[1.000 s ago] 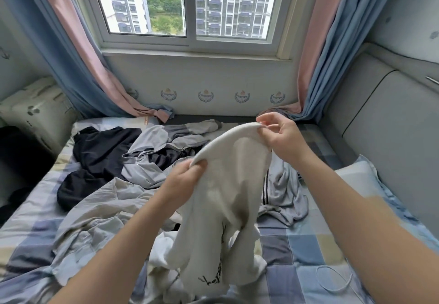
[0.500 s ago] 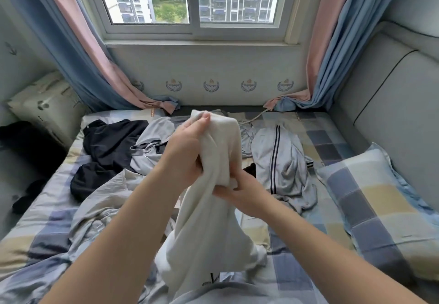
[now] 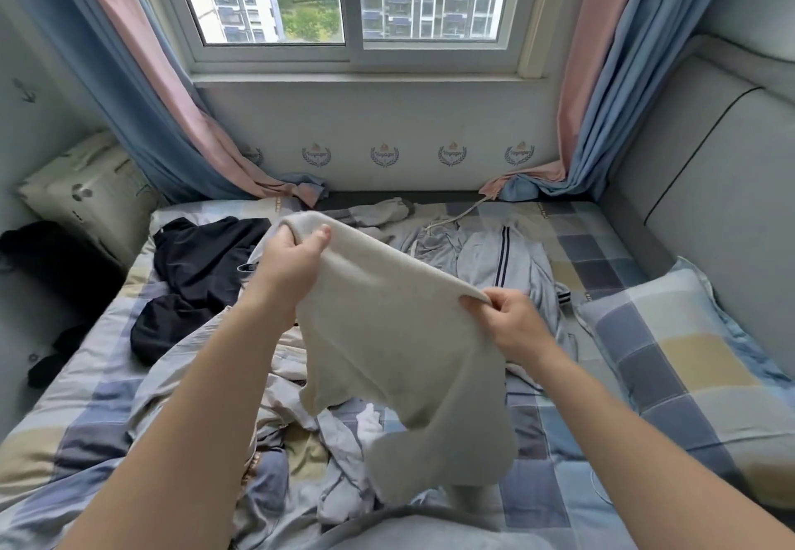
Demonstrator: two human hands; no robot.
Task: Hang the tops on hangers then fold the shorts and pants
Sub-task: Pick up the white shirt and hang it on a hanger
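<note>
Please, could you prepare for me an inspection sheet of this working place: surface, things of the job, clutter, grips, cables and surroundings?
Surface: bed with a checked sheet, largely covered by clothes.
Job's things: cream garment held up over the bed; black garment crumpled at far left; grey striped garment lying at far right; no hanger seen.
Clutter: pale crumpled clothes heaped near the person; checked pillow at right.
Grips: left hand grips the cream garment's top edge; right hand pinches the same edge lower down.
Cables: thin white cord on the far part of the bed; purpose unclear.
Surroundings: window, blue and pink curtains, padded wall panel at right.
</note>
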